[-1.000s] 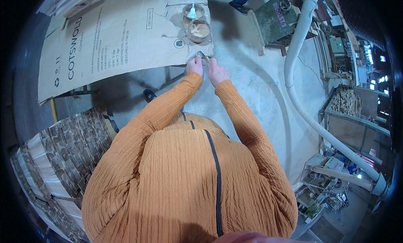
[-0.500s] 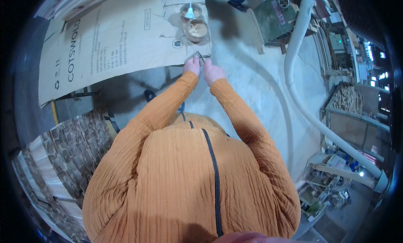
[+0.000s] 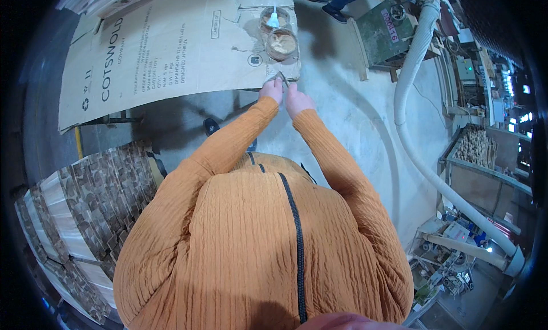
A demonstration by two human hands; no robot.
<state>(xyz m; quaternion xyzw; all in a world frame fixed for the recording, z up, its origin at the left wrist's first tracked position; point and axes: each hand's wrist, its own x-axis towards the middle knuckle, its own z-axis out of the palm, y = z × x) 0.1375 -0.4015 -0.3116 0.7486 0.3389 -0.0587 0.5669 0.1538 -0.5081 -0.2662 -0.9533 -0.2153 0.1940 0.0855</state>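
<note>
Two bowls (image 3: 278, 30) on cardboard sheet (image 3: 165, 45), hands just before them, hose (image 3: 411, 130) right, wood stack (image 3: 85, 216) left

Single view: head-worn fisheye, looking steeply down and forward over the wearer's orange sweater (image 3: 268, 239). Torso fills the near lower frame; hands (image 3: 285, 93) sit far out at upper centre, at the cardboard-covered tabletop (image 3: 165, 50) edge. Concrete floor (image 3: 342, 130) beyond; straight edges bend near the rim.

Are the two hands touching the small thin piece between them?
Touching. In the head view the left hand and the right hand both pinch the small thin piece at the edge of the cardboard, with no gap visible.
</note>
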